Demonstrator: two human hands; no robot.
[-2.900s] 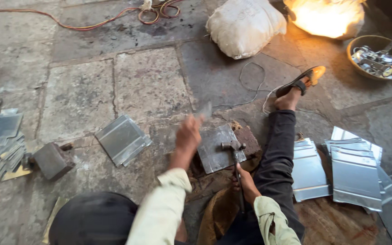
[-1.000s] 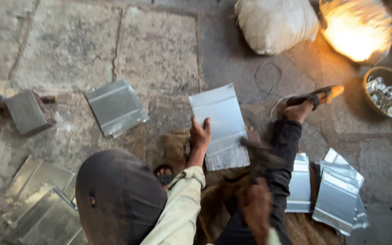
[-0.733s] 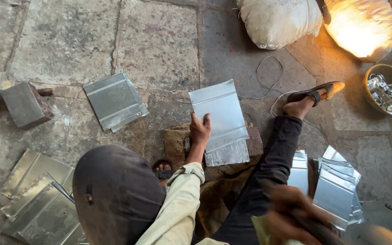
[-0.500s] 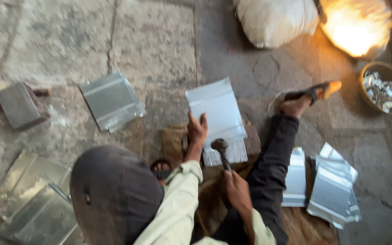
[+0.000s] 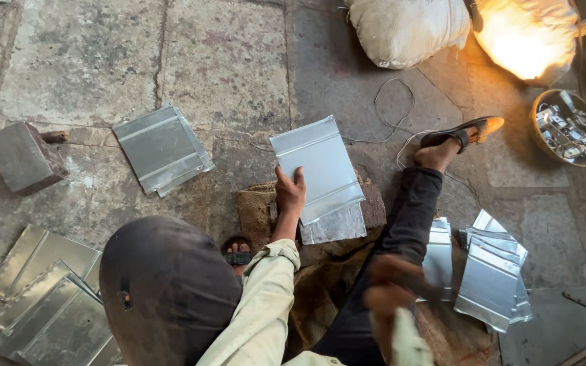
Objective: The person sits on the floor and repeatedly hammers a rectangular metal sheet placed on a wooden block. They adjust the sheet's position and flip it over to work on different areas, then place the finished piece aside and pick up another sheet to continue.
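The person wore a long shirt of a pale yellow-green colour; both sleeves [image 5: 260,305] reached down to the wrists and ended in buttoned-looking cuffs; the cloth looked soft and a bit wrinkled. The left hand [image 5: 290,192] was bare, with no glove and no ring that could be seen; the right hand [image 5: 389,285] was bare too, but it showed only as a blur. The trousers [image 5: 401,224] were dark, almost black, and long, down to the ankle. One foot had a dark open sandal [image 5: 461,133] with a strap over the top and a tan sole; another dark sandal strap [image 5: 239,256] showed lower down.
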